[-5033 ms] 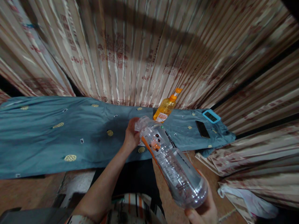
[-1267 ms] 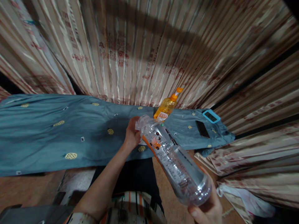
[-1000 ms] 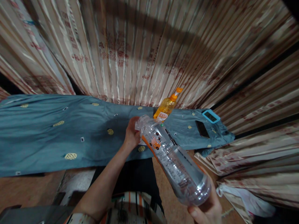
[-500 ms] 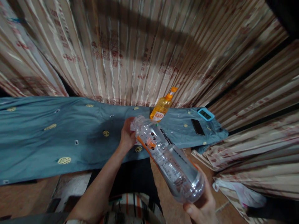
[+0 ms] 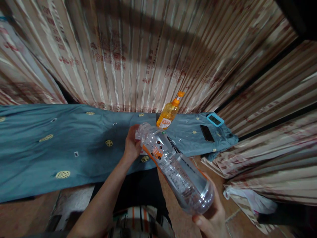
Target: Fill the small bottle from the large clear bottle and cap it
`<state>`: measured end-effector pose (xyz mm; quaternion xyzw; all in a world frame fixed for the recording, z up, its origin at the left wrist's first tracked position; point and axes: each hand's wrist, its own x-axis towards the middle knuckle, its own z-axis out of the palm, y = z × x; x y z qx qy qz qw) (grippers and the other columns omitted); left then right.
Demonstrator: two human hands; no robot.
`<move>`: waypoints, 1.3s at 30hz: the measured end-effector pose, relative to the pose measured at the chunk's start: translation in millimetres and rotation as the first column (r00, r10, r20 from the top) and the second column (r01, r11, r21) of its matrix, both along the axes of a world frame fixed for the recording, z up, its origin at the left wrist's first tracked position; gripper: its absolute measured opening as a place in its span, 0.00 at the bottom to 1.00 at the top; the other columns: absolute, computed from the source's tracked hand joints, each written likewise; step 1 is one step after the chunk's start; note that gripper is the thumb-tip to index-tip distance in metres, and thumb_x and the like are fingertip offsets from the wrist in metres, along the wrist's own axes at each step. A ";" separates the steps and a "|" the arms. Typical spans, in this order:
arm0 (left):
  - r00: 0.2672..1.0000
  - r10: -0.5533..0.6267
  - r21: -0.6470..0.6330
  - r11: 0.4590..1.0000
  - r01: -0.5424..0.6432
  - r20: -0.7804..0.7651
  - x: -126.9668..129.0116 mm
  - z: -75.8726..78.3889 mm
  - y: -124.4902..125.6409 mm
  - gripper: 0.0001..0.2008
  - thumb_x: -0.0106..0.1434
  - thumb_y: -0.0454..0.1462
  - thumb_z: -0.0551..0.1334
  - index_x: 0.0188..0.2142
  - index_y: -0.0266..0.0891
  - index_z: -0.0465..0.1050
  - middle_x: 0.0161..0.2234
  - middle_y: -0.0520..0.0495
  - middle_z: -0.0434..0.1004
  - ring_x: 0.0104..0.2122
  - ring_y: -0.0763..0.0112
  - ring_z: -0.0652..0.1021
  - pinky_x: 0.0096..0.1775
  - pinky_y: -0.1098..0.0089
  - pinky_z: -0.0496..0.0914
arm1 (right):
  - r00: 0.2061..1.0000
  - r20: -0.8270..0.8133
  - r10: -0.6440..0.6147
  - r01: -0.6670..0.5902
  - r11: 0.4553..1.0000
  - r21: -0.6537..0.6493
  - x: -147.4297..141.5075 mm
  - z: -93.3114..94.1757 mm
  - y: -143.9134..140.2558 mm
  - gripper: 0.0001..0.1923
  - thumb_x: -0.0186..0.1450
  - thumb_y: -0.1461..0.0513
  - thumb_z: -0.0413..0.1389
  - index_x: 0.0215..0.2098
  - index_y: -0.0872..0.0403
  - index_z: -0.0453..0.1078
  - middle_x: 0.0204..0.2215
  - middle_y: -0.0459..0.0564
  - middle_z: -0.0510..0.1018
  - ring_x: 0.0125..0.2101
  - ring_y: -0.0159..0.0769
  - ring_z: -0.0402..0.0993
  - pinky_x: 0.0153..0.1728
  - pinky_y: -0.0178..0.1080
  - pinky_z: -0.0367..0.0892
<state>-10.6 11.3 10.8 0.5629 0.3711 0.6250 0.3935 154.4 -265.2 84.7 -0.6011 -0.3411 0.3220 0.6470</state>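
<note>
A large clear plastic bottle [image 5: 178, 168] with a grey, black and orange printed label lies slanted between my two hands. Its narrow end points up and left, its broad base down and right. My left hand [image 5: 132, 142] is closed at the narrow end; some of its fingers are hidden behind the plastic. At the base, my right hand [image 5: 213, 211] grips the bottle from below and the side, thumb visible. Just beyond the narrow end, a yellow-orange pump bottle [image 5: 168, 114] stands on the blue-green cloth [image 5: 89, 145].
Toward the right end of the cloth lie a dark phone [image 5: 207, 133] and a device with a light-blue frame [image 5: 215, 119]. Pleated curtains [image 5: 123, 59] hang behind and to the right. A white plastic bag [image 5: 255, 198] is low on the right, above the tiled floor [image 5: 232, 215].
The view has shifted slightly, so everything sits a little further left. Both hands keep their hold on the clear bottle, which stays at nearly the same slant.
</note>
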 end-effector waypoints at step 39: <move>0.999 0.025 0.039 0.999 -0.024 -0.028 2.1 -4.5 -0.5 0.22 0.63 0.54 0.73 0.50 0.46 0.78 0.47 0.43 0.84 0.47 0.52 0.84 0.52 0.54 0.79 | 0.993 0.101 0.054 -0.053 0.999 -0.013 29.8 -7.9 -0.1 0.57 0.48 0.37 0.80 0.68 0.50 0.73 0.56 0.62 0.86 0.55 0.64 0.86 0.48 0.51 0.82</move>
